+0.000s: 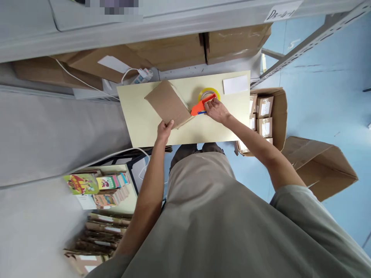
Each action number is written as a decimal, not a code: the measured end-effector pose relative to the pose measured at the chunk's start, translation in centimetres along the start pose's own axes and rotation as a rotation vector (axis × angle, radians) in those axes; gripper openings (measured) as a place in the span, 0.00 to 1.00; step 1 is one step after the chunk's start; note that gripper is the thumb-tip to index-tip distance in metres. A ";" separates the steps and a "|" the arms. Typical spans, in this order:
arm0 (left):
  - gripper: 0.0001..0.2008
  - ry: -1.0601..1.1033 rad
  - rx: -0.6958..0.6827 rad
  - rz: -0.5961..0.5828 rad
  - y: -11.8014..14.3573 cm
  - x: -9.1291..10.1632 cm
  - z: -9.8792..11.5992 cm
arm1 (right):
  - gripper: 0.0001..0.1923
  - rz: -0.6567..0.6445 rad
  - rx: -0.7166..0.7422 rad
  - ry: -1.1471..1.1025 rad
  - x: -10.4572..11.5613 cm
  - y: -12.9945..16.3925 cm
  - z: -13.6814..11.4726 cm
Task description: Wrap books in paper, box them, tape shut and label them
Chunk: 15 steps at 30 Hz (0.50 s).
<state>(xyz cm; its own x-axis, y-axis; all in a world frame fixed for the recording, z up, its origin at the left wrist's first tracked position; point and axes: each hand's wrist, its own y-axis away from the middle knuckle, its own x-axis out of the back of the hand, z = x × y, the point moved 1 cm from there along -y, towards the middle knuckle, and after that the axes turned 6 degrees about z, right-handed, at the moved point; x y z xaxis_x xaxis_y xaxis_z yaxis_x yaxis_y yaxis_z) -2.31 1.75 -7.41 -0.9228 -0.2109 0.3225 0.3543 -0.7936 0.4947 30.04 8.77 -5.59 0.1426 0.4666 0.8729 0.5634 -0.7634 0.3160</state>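
A person stands over a pale yellow rectangular counter [145,123] and works with both hands on a small brown cardboard box [168,103] that lies near its middle, turned at an angle to the counter's edges.

The left hand [164,129] grips the near corner of the box, thumb on top and fingers curled under the edge, which seems meant to steady the box so it does not slide. The right hand [216,110] is closed around the handle end of an orange plastic tape dispenser [199,107] carrying a yellow-rimmed roll of clear tape [209,93]. The dispenser lies just beside the box's right edge, its nose pointing at the box, so the tape end is close to the cardboard seam; whether the tape already touches the box I cannot tell.

A white paper slip [235,84] lies on the far right corner of the counter, well apart from both hands. To the right of the counter, on the blue floor [324,100], an open brown carton [279,116] holds small packed boxes with white labels, within easy reach of the right arm. Another open carton [319,166] lies empty beside it. To the left, a lower stand holds colourful books [98,183] and stacks of flat cardboard [101,231].
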 end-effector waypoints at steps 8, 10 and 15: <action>0.55 -0.507 -0.019 0.043 -2.9 0.1 7.0 | 0.31 -0.061 0.266 0.098 -3.4 -0.3 -9.5; 0.57 -0.636 0.027 0.103 -2.9 -2.4 8.7 | 0.28 -0.043 0.267 0.107 -4.3 -1.0 -13.6; 0.64 -0.845 0.039 0.214 -1.8 -6.7 10.3 | 0.25 -0.013 0.170 0.108 -5.9 -1.8 -20.3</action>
<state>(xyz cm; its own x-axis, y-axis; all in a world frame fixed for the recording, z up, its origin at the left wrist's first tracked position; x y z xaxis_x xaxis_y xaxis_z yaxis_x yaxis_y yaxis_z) 4.79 10.52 -2.15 -0.4195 0.1532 0.8947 0.5264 -0.7619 0.3773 11.61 -1.66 -3.74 0.0511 0.4182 0.9069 0.6953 -0.6667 0.2683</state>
